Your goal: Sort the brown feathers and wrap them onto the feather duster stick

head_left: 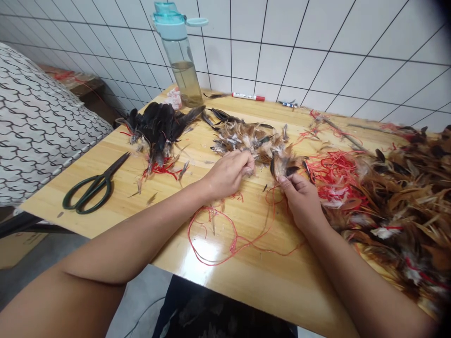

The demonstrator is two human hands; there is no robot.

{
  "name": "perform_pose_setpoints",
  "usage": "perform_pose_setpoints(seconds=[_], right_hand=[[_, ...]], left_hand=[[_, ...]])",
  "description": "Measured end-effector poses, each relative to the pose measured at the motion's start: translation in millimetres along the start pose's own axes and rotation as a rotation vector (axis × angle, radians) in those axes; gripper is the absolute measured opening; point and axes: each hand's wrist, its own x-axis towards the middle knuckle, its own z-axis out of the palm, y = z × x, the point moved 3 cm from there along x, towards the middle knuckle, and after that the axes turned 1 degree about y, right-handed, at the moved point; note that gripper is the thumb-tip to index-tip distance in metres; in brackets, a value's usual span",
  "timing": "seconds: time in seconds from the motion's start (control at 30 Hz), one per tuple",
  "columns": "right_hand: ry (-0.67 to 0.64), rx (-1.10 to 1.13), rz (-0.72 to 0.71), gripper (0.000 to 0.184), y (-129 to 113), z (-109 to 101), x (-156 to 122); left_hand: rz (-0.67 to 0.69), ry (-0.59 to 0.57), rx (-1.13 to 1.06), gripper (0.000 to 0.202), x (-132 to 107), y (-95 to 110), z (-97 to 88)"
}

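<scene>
Between the thumb and fingers of my right hand (301, 197) is a small bunch of feathers (281, 165), brown and pale with dark edges, its tips pointing up. My left hand (230, 172) is closed, fingers curled down, at the near edge of a loose pile of brown and grey feathers (243, 136). Whatever it pinches is hidden, apart from some pale fluff by the fingertips. A thin red string (234, 244) lies looped on the table below both hands, one strand running up toward my right hand.
Black feathers (158, 126) lie left, near dark-handled scissors (95, 188). A tall water bottle (181, 61) stands by the tiled wall, with a red-capped marker (248, 96) beside it. Tangled red string (334, 173) and a big heap of brown feathers (405, 197) cover the wooden table's right side.
</scene>
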Motion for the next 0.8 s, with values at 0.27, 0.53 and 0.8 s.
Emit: perform_pose_setpoints(seconds=[0.27,0.53,0.8], right_hand=[[-0.039,0.186,0.082,0.036,-2.1,-0.2,2.8],[-0.035,0.359,0.159,0.036,-5.8,-8.7,7.6],[-0.043,0.271,0.103,0.035,-3.7,-0.3,2.5]], left_hand=[[-0.083,-0.077,-0.155,0.020,-1.5,-1.0,10.8],[-0.010,-0.141,-0.031,0.018,-3.1,0.0,13.5],[0.001,-0.172,0.245,0.010,-2.9,15.8,29.5]])
